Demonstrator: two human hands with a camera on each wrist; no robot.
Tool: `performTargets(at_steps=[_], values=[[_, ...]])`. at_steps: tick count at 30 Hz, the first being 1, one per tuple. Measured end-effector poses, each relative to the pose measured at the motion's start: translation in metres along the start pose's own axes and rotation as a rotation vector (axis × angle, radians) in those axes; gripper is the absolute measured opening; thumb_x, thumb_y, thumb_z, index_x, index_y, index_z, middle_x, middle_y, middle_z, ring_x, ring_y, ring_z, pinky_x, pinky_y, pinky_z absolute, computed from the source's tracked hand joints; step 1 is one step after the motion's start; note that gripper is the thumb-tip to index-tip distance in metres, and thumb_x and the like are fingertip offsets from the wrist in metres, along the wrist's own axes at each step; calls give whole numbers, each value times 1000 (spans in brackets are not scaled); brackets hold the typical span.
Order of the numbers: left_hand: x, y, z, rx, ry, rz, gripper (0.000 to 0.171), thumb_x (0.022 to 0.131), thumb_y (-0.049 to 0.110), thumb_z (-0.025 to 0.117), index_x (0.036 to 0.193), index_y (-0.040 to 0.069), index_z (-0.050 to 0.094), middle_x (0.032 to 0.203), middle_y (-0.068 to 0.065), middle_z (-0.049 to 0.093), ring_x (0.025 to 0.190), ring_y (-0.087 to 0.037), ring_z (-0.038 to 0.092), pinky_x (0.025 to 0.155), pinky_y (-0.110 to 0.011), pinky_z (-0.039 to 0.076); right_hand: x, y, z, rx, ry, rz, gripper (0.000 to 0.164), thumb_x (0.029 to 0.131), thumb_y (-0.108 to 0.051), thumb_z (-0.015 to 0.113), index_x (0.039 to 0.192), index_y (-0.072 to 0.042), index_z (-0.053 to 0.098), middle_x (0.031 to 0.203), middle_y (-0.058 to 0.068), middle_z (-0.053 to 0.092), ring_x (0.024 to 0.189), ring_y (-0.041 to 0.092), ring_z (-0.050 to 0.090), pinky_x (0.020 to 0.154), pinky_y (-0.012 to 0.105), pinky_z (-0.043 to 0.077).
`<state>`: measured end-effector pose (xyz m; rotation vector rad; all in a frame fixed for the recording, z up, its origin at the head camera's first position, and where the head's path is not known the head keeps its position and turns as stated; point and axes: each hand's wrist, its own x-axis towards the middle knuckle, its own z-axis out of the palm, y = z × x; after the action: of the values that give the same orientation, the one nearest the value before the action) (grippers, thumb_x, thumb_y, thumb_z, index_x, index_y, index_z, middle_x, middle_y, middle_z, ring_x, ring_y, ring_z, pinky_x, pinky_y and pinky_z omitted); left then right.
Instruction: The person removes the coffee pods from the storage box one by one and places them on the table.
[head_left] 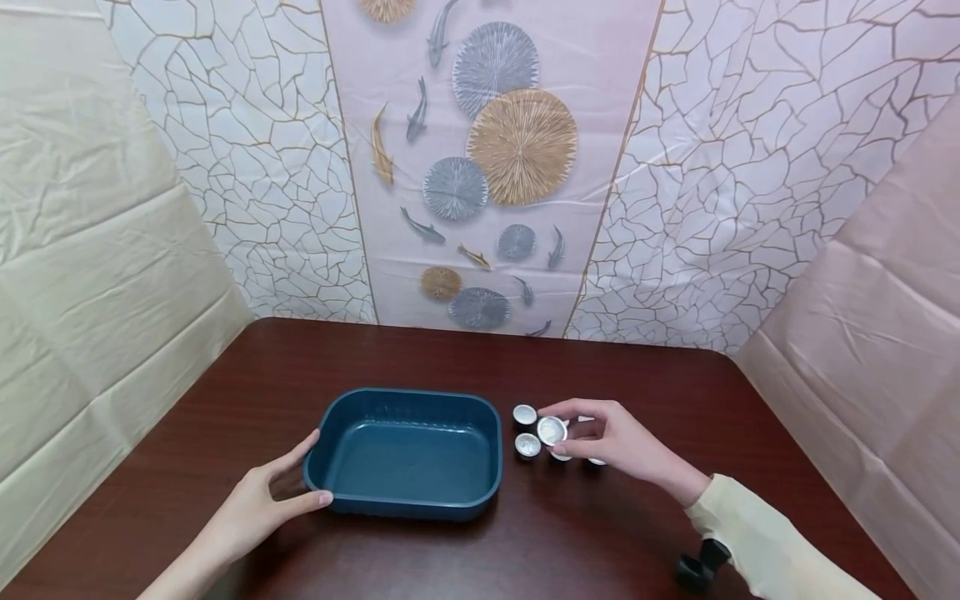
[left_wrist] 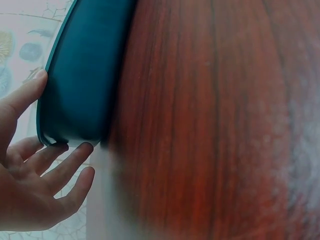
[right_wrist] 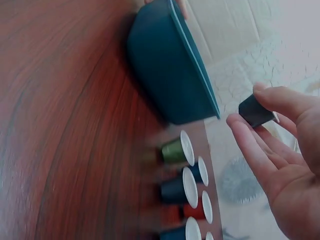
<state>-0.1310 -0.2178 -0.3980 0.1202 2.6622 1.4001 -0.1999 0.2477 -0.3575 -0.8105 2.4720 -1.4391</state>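
A dark coffee capsule [right_wrist: 254, 111] with a silvery lid is pinched between the thumb and fingers of my right hand [head_left: 600, 433], above the table. Beneath and beside that hand, several more capsules stand lid up; a green capsule [right_wrist: 172, 152], a dark blue capsule [right_wrist: 171, 193] and a red capsule [right_wrist: 193, 211] show in the right wrist view. Some are partly hidden by the hand in the head view. My left hand [head_left: 255, 504] holds the near left corner of a blue-green plastic basin [head_left: 408, 508], thumb on its front rim, fingers against its left end. The basin's inside shows no capsules.
Both basin and capsules stand on a dark reddish-brown wooden table [head_left: 592, 542], capsules just right of the basin. Patterned cloth [head_left: 480, 250] hangs behind the back edge, with pale cloth walls on both sides. A black strap piece [head_left: 701, 565] hangs below the right sleeve.
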Motion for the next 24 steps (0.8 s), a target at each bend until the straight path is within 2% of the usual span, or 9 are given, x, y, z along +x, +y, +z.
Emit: performTargets(at_steps=[5, 8, 12, 16, 24], values=[[0, 0, 0, -2, 5, 9, 86, 84, 38, 77, 156, 26, 31, 152, -21, 44, 125, -31, 62, 94, -36, 56, -8, 6, -12, -36, 15, -15, 44, 85, -19, 78, 127, -13, 66, 121, 11, 69, 88, 14, 74, 72, 27, 58], [0, 0, 0, -2, 9, 13, 86, 84, 38, 77, 156, 25, 31, 151, -22, 45, 124, -31, 62, 93, -36, 56, -12, 8, -19, -105, 34, -23, 44, 84, -21, 79, 125, -11, 66, 119, 10, 70, 84, 14, 74, 69, 26, 57], [-1, 0, 0, -5, 11, 17, 86, 84, 38, 77, 156, 25, 31, 151, -22, 46, 124, -31, 62, 93, -36, 56, -19, 12, -27, -204, 52, -32, 40, 84, -24, 79, 120, -11, 68, 108, 8, 72, 78, 11, 72, 67, 26, 56], [-1, 0, 0, -14, 11, 24, 86, 85, 37, 77, 156, 25, 31, 151, -21, 45, 124, -30, 63, 92, -34, 56, -25, 15, -32, -290, 95, -44, 35, 82, -24, 81, 115, -16, 70, 99, 2, 74, 77, 6, 70, 66, 26, 56], [-1, 0, 1, -20, 13, 25, 86, 84, 37, 77, 156, 25, 31, 150, -21, 47, 124, -30, 63, 93, -34, 56, -38, 22, -41, -403, 204, -4, 33, 81, -20, 82, 111, -13, 70, 101, 1, 74, 81, 3, 69, 71, 26, 57]])
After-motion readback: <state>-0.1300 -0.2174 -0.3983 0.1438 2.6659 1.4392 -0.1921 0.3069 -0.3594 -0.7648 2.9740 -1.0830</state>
